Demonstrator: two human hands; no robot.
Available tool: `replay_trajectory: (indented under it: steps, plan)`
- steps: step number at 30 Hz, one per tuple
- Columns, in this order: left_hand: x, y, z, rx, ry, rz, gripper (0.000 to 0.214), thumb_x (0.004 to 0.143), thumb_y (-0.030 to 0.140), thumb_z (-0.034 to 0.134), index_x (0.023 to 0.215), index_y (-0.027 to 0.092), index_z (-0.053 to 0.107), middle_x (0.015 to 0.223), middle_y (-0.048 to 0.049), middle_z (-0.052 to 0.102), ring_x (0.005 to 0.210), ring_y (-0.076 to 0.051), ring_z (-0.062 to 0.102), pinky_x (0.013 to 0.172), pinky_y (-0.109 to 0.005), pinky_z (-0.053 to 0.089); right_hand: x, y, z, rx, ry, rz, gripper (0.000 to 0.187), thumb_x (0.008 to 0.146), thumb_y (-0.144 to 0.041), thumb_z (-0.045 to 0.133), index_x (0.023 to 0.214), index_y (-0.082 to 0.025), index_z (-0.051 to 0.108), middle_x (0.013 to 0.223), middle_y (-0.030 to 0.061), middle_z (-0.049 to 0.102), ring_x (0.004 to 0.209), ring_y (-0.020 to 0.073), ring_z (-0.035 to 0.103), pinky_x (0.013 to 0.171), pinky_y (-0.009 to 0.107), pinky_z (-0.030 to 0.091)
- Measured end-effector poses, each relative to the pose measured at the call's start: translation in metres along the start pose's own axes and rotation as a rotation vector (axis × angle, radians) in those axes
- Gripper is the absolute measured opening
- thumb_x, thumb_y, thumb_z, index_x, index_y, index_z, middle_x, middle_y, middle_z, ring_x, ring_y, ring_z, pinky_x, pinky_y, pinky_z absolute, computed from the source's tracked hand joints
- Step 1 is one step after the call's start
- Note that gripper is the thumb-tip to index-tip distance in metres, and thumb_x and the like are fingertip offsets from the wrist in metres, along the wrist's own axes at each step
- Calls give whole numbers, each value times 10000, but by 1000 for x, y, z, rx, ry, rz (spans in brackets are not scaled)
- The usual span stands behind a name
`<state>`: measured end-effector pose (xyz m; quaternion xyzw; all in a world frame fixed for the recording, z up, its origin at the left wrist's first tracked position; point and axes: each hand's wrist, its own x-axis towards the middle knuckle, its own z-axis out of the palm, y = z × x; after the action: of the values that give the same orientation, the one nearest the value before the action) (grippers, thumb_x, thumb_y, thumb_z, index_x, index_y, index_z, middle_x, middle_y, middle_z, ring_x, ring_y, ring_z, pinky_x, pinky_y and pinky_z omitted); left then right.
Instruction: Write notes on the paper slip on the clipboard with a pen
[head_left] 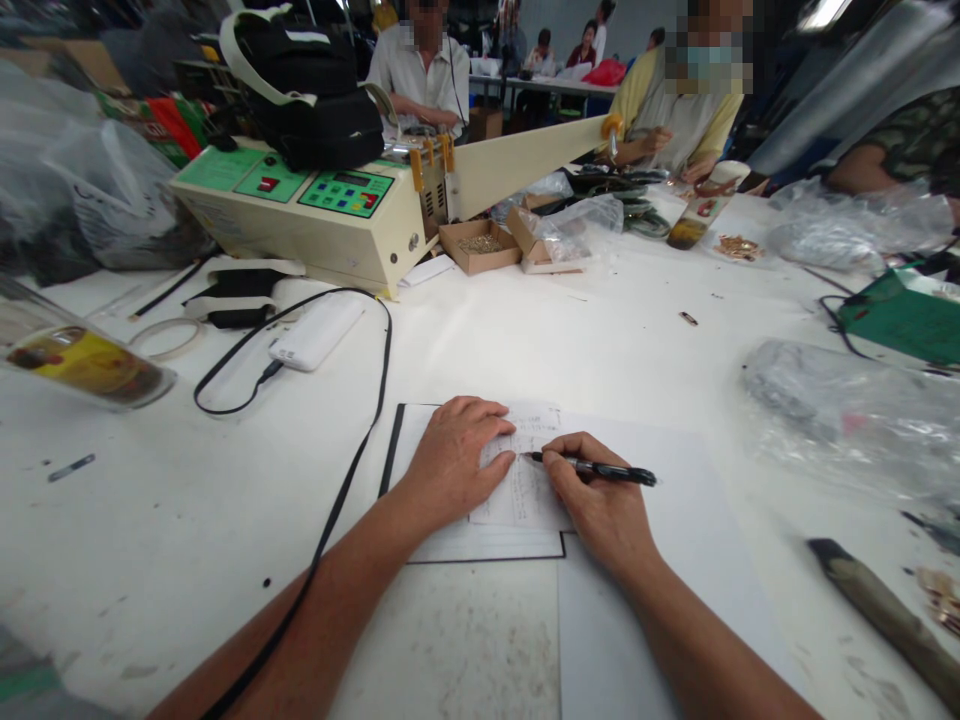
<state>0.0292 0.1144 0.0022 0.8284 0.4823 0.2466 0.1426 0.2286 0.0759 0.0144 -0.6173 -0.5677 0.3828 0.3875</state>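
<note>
My right hand (600, 500) pinches a black pen (611, 471), its tip at a small sheet of paper (517, 495) covered in handwriting. Fingers spread, my left hand (461, 460) lies flat over the left part of that sheet. Beneath both is a dark-edged notebook (465, 545) with white pages. A larger blank white sheet (690, 480) spreads under my right hand and forearm. The writing is too small to read.
A cream strip-cutting machine (360, 240) carries a black backpack (300, 90). A white power bank (319, 330) has a black cable looping over my left forearm. Drink cups (82, 360), plastic bags (817, 420), a box of small metal parts (480, 245) and a knife-like tool (885, 610) surround the workspace. Co-workers sit opposite.
</note>
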Motion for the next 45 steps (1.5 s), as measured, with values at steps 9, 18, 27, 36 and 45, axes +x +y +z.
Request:
replay_trajectory:
  steps: [9, 18, 27, 36, 45]
  plan:
    - [0, 0, -1, -5, -9, 13, 270, 872, 228, 765, 1135, 230, 703, 1298, -40, 680, 1228, -286, 558, 1119, -531, 430, 1, -1, -1, -1, -4, -4, 168, 909, -330, 639, 799, -219, 700, 664, -35, 604, 596, 139, 484, 561, 280, 363]
    - [1, 1, -4, -14, -23, 2, 261, 876, 248, 753, 1131, 241, 702, 1301, -42, 682, 1229, -290, 557, 1123, -532, 429, 0, -1, 0, -4, -9, -15, 177, 911, -338, 636, 796, -218, 698, 681, -20, 622, 595, 153, 503, 553, 285, 366]
    - [0, -1, -2, -7, -22, 6, 280, 868, 244, 759, 1142, 239, 701, 1314, -41, 675, 1240, -290, 552, 1136, -529, 419, -1, -1, 0, 34, -44, -26, 173, 908, -323, 621, 785, -212, 670, 665, -32, 579, 592, 140, 480, 557, 277, 358]
    - [0, -1, -2, -8, -19, 13, 280, 871, 252, 760, 1145, 244, 701, 1308, -38, 678, 1234, -289, 556, 1126, -524, 428, -1, -1, -1, 30, -80, -38, 163, 899, -312, 621, 780, -210, 667, 660, -27, 570, 587, 139, 459, 549, 278, 353]
    - [1, 0, -2, -10, -24, 1, 279, 861, 248, 763, 1135, 247, 710, 1302, -41, 681, 1228, -297, 562, 1129, -542, 432, -1, 0, -1, 19, -78, -43, 171, 896, -322, 616, 773, -215, 668, 662, -27, 575, 591, 143, 482, 557, 272, 380]
